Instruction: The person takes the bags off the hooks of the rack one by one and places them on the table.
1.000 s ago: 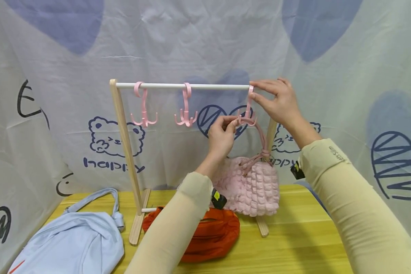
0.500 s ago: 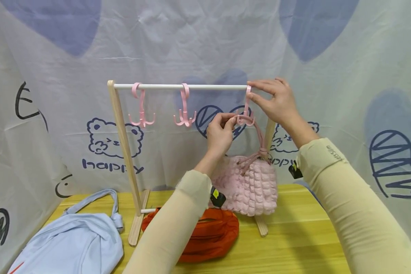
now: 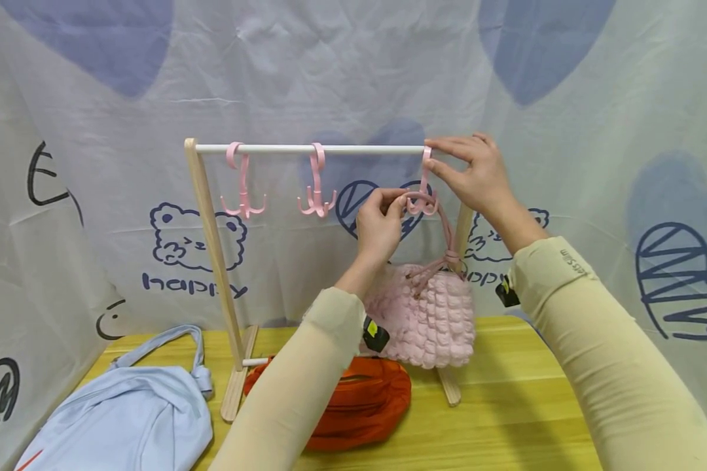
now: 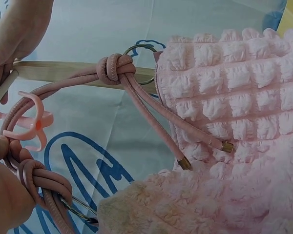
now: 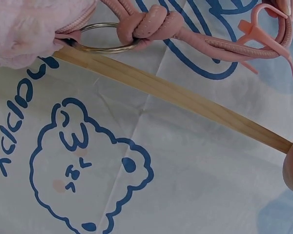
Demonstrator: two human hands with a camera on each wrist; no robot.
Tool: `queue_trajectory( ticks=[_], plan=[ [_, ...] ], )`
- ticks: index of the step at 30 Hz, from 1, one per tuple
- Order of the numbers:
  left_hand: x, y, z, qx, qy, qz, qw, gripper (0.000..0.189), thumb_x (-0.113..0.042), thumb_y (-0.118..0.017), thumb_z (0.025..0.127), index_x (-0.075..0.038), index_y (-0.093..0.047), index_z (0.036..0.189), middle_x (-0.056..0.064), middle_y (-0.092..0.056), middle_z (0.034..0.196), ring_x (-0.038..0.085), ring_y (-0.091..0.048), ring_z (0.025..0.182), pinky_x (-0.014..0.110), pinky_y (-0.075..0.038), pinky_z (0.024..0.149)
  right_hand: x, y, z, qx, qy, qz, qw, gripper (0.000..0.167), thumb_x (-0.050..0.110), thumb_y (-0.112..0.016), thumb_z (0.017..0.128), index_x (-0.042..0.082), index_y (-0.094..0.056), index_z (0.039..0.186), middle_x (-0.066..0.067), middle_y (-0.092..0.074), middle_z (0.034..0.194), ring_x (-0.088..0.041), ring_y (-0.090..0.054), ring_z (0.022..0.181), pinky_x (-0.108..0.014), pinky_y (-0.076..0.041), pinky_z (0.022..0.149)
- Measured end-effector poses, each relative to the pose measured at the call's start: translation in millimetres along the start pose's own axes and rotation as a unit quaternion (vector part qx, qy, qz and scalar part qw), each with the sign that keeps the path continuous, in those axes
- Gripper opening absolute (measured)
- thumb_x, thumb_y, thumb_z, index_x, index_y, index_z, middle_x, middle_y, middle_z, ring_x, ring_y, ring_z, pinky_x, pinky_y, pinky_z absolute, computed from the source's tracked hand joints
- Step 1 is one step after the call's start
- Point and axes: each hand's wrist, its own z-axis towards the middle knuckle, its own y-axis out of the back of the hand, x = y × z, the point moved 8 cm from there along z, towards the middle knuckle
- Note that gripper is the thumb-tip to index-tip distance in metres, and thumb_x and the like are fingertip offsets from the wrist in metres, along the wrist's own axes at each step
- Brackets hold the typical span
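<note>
A puffy pink handbag (image 3: 433, 324) hangs by its knotted handle (image 3: 445, 226) at the right end of the rack. My left hand (image 3: 380, 222) pinches that handle at the top of its loop. In the left wrist view the handle (image 4: 63, 84) passes around the prongs of a pink hook (image 4: 38, 124). My right hand (image 3: 477, 173) holds the upper part of this same hook (image 3: 425, 176) between thumb and fingers, right at the white rail (image 3: 371, 150). The right wrist view shows the handle's knot (image 5: 149, 23) beside a metal ring (image 5: 105, 48).
Two more pink hooks, one at the left (image 3: 244, 190) and one mid-rail (image 3: 315, 190), hang bare. An orange-red bag (image 3: 365, 402) lies under the rack, partly behind the left sleeve. A light blue backpack (image 3: 129, 412) lies left of the wooden post (image 3: 215, 255).
My left hand has risen slightly with the handle, which now sits higher against the hook's prongs. The handbag has lifted a little too. My right hand keeps its hold on the hook.
</note>
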Motion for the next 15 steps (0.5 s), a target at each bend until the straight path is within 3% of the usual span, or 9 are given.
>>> queue_trajectory(
  ticks=[8, 15],
  plan=[
    [-0.3, -0.1, 0.5, 0.009, 0.007, 0.005, 0.9999, 0.018, -0.015, -0.065, 0.104, -0.005, -0.072, 0.117, 0.008, -0.073, 0.104, 0.01, -0.067, 0.087, 0.022, -0.056, 0.076, -0.4, -1.4, 0.4, 0.001, -0.003, 0.0, 1.0, 0.041, 0.023, -0.074, 0.099, 0.01, -0.069, 0.138, -0.013, -0.068, 0.137, -0.034, -0.06, 0.131, -0.045, -0.018, 0.127],
    [0.4, -0.3, 2.2, 0.003, 0.01, -0.02, 0.9997, 0.017, -0.012, -0.066, 0.103, -0.002, -0.072, 0.115, 0.01, -0.074, 0.104, 0.01, -0.067, 0.085, 0.022, -0.059, 0.078, 0.3, -2.3, -0.5, -0.003, -0.004, 0.007, 1.0, 0.04, 0.021, -0.076, 0.097, 0.01, -0.07, 0.136, -0.013, -0.069, 0.136, -0.034, -0.06, 0.13, -0.044, -0.017, 0.127]
  ],
)
